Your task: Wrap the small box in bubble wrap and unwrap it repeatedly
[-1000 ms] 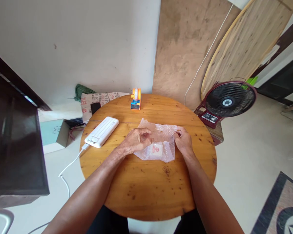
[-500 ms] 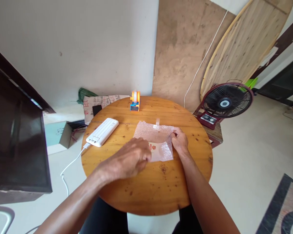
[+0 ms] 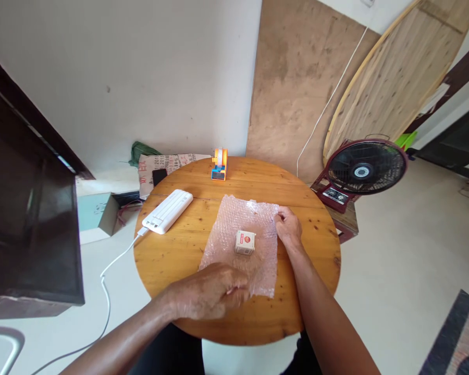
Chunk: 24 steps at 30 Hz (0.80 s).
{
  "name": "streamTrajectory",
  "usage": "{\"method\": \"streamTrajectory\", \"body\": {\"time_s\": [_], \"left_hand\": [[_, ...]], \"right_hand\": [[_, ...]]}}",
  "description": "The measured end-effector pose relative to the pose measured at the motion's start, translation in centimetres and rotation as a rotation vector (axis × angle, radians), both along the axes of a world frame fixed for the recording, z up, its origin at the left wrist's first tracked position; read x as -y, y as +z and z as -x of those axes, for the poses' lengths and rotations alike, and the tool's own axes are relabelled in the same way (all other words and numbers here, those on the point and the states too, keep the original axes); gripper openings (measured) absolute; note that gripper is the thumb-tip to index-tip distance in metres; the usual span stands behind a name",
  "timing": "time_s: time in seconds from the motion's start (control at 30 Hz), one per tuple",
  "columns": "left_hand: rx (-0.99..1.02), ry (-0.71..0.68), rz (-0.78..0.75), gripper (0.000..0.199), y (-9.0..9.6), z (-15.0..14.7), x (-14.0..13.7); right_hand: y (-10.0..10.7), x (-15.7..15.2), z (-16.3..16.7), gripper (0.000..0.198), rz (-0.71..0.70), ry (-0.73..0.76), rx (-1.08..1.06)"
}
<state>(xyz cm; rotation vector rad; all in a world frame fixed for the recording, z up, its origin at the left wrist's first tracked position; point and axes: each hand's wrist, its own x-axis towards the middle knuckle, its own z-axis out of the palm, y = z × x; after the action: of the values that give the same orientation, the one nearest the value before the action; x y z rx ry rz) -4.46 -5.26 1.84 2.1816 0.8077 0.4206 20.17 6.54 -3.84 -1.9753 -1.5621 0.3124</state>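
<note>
The small box sits near the centre of the round tabletop, upon a spread sheet of bubble wrap. From the box, the right hand is at two o'clock, with its fingers pinching the sheet's far right edge. The left hand is at seven o'clock, over the near edge, its fingers curled; it is blurred, so I cannot tell whether it grips the plastic.

In my judgement, the main risk is a sudden pull on the sheet: neither hand steadies the box, so it could slide along or tip over. If the right fingers slip, that edge may curl up towards the box. The white power bank, at ten o'clock, seems far enough to stay safe.

The box is pale, nearly cube-shaped, and stands flat; on its top are a red label and a round red mark, the lettering too small for reading.
</note>
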Motion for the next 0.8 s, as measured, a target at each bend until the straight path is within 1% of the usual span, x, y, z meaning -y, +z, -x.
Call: {"method": "streamTrajectory", "body": {"time_s": [0.07,0.13,0.27,0.33,0.4,0.5,0.57,0.63,0.7,0.8], "left_hand": [[0.023,0.031,0.074,0.024,-0.4,-0.6,-0.2],[0.001,0.08,0.074,0.026,-1.0,-1.5,-0.3],[-0.211,0.1,-0.151,0.02,-2.3,-3.4,0.0],[-0.324,0.083,-0.228,0.018,-2.6,-4.2,0.3],[-0.38,0.079,-0.304,0.018,-2.7,-4.8,0.6],[-0.348,0.08,-0.466,0.013,-2.7,-5.5,0.9],[-0.306,0.061,-0.529,0.012,-3.0,-5.8,1.0],[-0.274,0.031,-0.533,0.013,-3.5,-6.0,1.1],[-0.264,0.035,-0.526,0.013,-4.0,-6.1,1.2],[-0.269,0.106,-0.529,0.014,-4.6,-6.2,1.4]], "right_hand": [[0.0,0.0,-0.1,0.028,-0.003,0.001,-0.002],[-0.1,0.0,-0.1,0.028,-0.007,0.006,-0.007],[-0.2,0.0,-0.1,0.031,-0.006,0.005,-0.009],[-0.2,0.0,-0.1,0.031,-0.004,-0.001,-0.003],[-0.2,0.0,-0.1,0.031,-0.001,-0.002,0.006],[-0.1,0.0,-0.1,0.03,0.004,-0.004,0.023],[-0.2,0.0,0.0,0.03,0.007,-0.013,0.037],[-0.2,-0.1,0.1,0.029,0.013,-0.023,0.057],[-0.1,-0.3,0.3,0.029,0.025,-0.027,0.082],[0.3,-1.1,0.6,0.028,0.052,-0.008,0.121]]}}
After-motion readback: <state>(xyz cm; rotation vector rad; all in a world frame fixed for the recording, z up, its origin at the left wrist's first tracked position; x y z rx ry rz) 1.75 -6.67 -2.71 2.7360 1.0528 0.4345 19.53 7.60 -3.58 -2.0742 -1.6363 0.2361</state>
